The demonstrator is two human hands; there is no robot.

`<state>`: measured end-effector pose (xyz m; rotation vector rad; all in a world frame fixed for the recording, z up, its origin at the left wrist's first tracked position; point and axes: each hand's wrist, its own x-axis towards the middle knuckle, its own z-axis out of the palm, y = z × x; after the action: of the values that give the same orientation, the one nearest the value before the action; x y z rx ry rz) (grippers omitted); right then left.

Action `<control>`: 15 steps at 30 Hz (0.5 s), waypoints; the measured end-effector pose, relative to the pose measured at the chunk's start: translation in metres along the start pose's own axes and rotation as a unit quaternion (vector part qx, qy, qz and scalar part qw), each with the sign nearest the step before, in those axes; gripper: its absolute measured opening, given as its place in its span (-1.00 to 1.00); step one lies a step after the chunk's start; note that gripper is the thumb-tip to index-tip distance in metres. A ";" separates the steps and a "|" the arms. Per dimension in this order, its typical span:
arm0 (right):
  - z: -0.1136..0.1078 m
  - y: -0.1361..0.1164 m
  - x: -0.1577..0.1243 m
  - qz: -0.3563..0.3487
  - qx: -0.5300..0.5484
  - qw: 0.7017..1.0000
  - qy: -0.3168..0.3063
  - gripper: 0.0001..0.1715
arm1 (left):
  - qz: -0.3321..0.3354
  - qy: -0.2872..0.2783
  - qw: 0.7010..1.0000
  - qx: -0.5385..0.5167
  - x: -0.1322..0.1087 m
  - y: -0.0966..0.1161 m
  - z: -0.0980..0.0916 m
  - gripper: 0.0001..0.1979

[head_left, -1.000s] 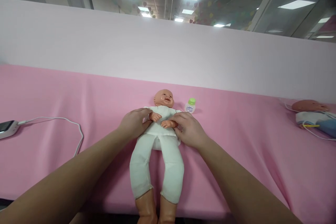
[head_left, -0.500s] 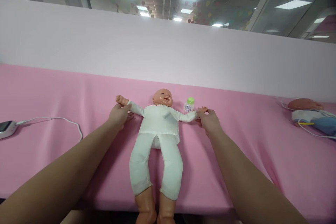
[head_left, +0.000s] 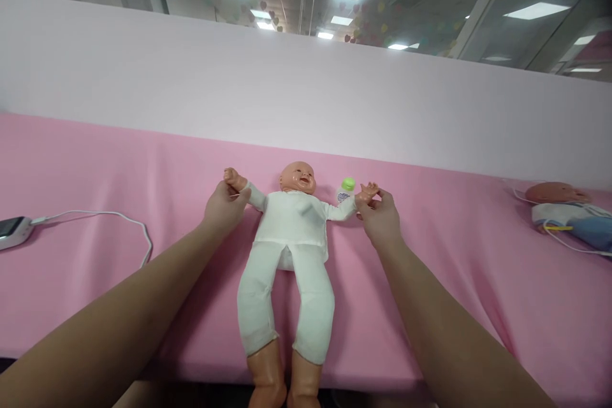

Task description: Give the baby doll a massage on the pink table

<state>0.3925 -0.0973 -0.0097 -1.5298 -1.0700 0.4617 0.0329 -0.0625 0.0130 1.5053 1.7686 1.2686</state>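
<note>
A baby doll [head_left: 292,220] in a white top and white trousers lies on its back, head away from me and bare feet hanging at the near edge. My left hand [head_left: 224,207] is closed around the doll's wrist on the left, its small fist [head_left: 234,178] showing above my fingers. On the other side, my right hand [head_left: 381,217] pinches the doll's other wrist, with the doll's spread fingers [head_left: 369,189] sticking up. Both doll arms are stretched out sideways. A small bottle with a green cap [head_left: 347,186] stands beside the doll's head, partly behind its sleeve.
A pink cloth [head_left: 95,166] covers the table. At the left lies a white device [head_left: 16,233] with a white cable [head_left: 102,212]. A second doll in blue and white [head_left: 574,220] lies at the far right with tubing. Behind rises a white panel [head_left: 306,89].
Both hands have lifted the doll's arms slightly. The left hand has moved inward and up with its wrist; the doll's right-side hand has risen and turned, its fingers showing more. The body stays put.
</note>
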 end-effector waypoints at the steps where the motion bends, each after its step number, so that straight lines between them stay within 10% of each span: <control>1: 0.004 -0.006 -0.006 -0.036 0.008 0.999 0.002 -0.24 | 0.036 -0.008 0.999 0.029 -0.005 0.004 0.000 -0.66; 15: 0.026 -0.051 -0.055 -0.394 -0.134 0.871 -0.261 -0.62 | 0.325 -0.173 0.897 0.246 -0.029 0.019 0.012 -0.72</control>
<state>0.3254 -0.1308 0.0165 -1.0613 -2.1301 0.1424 0.0601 -0.0870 0.0190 2.5821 1.4476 0.7392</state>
